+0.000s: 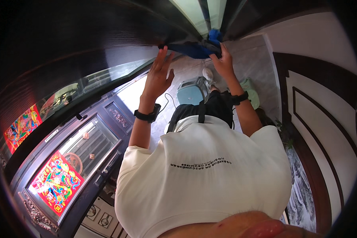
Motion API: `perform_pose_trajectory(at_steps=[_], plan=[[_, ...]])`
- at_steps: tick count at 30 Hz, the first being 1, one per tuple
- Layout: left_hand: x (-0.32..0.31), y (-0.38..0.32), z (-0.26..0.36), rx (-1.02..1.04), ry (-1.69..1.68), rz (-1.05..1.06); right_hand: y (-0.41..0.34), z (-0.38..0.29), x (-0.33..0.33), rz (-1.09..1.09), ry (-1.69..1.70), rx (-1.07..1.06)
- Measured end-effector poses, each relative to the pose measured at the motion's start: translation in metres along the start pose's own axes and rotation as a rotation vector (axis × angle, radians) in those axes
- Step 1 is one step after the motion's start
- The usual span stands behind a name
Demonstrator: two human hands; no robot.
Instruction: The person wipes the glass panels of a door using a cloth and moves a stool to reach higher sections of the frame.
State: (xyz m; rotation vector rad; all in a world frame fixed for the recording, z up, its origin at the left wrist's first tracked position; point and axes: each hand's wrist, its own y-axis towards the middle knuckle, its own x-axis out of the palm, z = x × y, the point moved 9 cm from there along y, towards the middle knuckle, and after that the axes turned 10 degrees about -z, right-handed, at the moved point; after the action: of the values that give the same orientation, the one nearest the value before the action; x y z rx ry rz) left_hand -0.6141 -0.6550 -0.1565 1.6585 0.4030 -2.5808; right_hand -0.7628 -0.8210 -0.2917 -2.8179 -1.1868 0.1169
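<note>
My right hand (225, 63) grips a bunched blue and dark grey cloth (193, 50) between thumb and fingers. A bright blue end of it sticks up above my fingers, close to pale glass panes (209, 17). The cloth stretches left along the edge of a large dark wood-grained panel (101, 35). My left hand (159, 71) is raised with its fingers extended and thumb apart. Its fingertips are at the cloth's left end, by the panel's edge; whether they press on it I cannot tell. Each wrist wears a black strap.
Below my arms stand a light-blue stool (191, 92) and a green stool (251, 90) on the tiled floor (244, 53). A thin cable (168, 98) lies left of the blue one. An ornate door (107, 131) with a red poster is at left, a framed wall (318, 98) at right.
</note>
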Motion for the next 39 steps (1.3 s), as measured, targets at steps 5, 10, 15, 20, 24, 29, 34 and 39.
perform_pose_trajectory(at_steps=[5, 10, 15, 20, 24, 29, 34, 39], plan=[[0.04, -0.02, -0.031, -0.114, -0.2, -0.052, 0.012, -0.125, 0.039, 0.035, -0.104, -0.441], [0.112, -0.016, -0.028, -0.29, -1.136, -0.275, 0.003, -0.173, 0.043, 0.166, -0.1, -0.509], [0.152, 0.039, -0.02, 0.072, -1.155, -0.144, 0.028, -0.14, 0.049, 0.127, -0.182, -0.425], [0.18, 0.073, -0.036, -0.091, -1.083, 0.011, 0.042, -0.035, 0.058, 0.187, -0.159, -0.174], [0.239, 0.092, -0.062, -0.139, -0.928, -0.041, 0.052, 0.058, 0.061, 0.234, -0.206, -0.022], [0.313, 0.092, -0.093, -0.235, -0.89, -0.07, 0.067, 0.149, 0.073, 0.151, -0.227, 0.103], [0.396, 0.11, -0.13, -0.381, -1.105, -0.18, 0.073, 0.267, 0.065, 0.135, -0.27, 0.245], [0.423, 0.037, -0.164, -0.606, -0.921, -0.31, 0.033, 0.322, 0.14, -0.314, -0.365, 0.392]])
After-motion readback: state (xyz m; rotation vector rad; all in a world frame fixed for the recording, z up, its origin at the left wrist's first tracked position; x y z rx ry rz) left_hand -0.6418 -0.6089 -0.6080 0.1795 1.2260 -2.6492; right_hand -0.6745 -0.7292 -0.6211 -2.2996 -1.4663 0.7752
